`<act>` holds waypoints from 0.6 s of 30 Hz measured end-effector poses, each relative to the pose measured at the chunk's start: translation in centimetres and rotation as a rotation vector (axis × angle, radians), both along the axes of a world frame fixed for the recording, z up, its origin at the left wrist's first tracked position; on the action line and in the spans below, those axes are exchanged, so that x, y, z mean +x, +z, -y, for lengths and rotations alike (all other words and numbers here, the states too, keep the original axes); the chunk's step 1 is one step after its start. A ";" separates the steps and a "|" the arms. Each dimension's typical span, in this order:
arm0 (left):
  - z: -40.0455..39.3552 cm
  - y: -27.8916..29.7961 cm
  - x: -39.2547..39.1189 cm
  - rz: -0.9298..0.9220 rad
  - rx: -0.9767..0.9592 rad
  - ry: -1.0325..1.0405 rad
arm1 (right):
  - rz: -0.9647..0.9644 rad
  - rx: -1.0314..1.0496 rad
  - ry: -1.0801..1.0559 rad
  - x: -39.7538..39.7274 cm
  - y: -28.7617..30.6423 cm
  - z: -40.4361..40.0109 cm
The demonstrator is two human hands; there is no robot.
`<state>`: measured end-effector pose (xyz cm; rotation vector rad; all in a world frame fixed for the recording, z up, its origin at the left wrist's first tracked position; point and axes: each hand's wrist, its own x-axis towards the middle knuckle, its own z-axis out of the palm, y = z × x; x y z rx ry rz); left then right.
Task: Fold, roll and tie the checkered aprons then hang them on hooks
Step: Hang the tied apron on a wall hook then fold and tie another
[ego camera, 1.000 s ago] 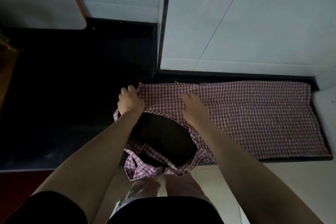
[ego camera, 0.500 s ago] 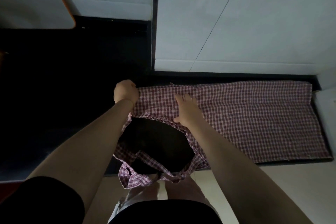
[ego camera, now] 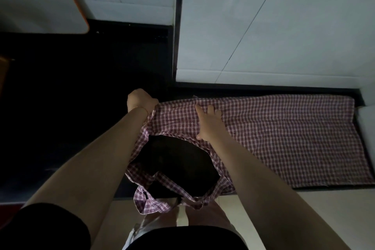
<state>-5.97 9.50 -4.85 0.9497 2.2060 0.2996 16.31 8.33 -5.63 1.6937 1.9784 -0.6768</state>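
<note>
A red-and-white checkered apron (ego camera: 284, 138) lies spread along a black counter (ego camera: 81, 128), its skirt running to the right. Its bib end sits at the left, and the neck loop (ego camera: 162, 201) droops over the counter's front edge. My left hand (ego camera: 140, 100) grips the apron's far left corner with curled fingers. My right hand (ego camera: 208, 123) presses flat on the cloth beside the bib, fingers spread and straight.
White wall tiles (ego camera: 284, 26) rise right behind the counter. A white board with an orange edge (ego camera: 50, 6) hangs at the upper left. A white object (ego camera: 367, 128) borders the apron's right end. Pale floor (ego camera: 304, 205) lies in front.
My left hand has pulled the apron's corner farther back and left and closed on it. My right hand has shifted slightly and flattened on the cloth, while the camera drifted.
</note>
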 end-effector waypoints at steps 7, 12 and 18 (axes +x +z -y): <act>0.6 0.3 -0.6 0.341 0.103 0.404 | -0.001 0.008 -0.007 0.1 0.1 0.2; 0.9 -0.5 -0.4 0.439 0.096 0.421 | 0.002 0.022 -0.003 0.1 0.1 0.3; 1.2 0.1 0.3 0.237 0.084 0.214 | 0.009 0.021 0.000 0.1 0.1 0.3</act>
